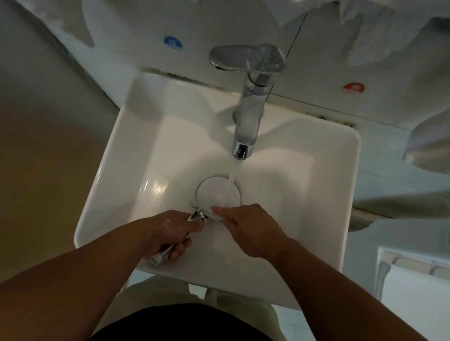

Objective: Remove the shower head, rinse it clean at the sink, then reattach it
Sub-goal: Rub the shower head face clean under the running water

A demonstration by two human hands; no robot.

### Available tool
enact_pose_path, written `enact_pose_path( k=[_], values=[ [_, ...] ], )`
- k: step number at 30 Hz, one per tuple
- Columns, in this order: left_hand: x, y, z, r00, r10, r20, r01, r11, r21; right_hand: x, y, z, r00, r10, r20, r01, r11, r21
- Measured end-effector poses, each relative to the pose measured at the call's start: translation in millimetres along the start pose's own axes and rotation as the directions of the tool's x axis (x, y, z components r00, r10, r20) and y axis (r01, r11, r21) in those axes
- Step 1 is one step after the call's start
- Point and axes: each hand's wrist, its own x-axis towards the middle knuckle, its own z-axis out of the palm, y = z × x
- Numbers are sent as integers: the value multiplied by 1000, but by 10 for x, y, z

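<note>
The shower head (pixel 215 194) is held face up inside the white sink (pixel 137 156), its round white spray plate right under the running water from the chrome tap (pixel 248 115). My left hand (pixel 174 231) grips its chrome handle, whose end sticks out below my fingers. My right hand (pixel 250 227) reaches in from the right, fingertips touching the near rim of the spray plate; whether they pinch it is unclear.
The tap lever (pixel 244 57) is turned to the left. A blue sticker (pixel 173 42) and a red sticker (pixel 354 88) mark the wall ledge behind. White plastic sheeting (pixel 401 36) hangs above. A tiled shelf (pixel 426 267) stands at the right.
</note>
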Motion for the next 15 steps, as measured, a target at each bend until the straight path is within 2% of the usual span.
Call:
enact_pose_path(
  k=[1,4,5,8,9,11,13,15],
  values=[
    [5,-1,-2,1000,-2,0,2,1000,3,13,12,-28,1000,5,-23,-6,1000,-18],
    [23,4,-1,1000,-8,5,8,1000,8,126,173,-132,960,194,-203,-201,979,-14],
    [24,5,-7,1000,-9,0,9,1000,10,145,161,-125,954,205,-216,-213,977,-11],
    [29,3,-18,1000,-3,3,3,1000,23,97,-35,32,997,44,-71,-46,998,-33],
    [32,3,-18,1000,0,5,0,1000,25,86,-44,32,997,46,-57,-48,998,-39],
    [26,4,-12,1000,1,4,-1,1000,27,156,121,-42,976,139,-167,-157,982,-103],
    [16,11,-12,1000,7,-1,-7,1000,27,158,222,-85,944,213,-251,-240,967,-81],
    [-2,18,-15,1000,5,0,-5,999,33,37,142,-8,979,106,-173,-118,991,-63]
  ],
)
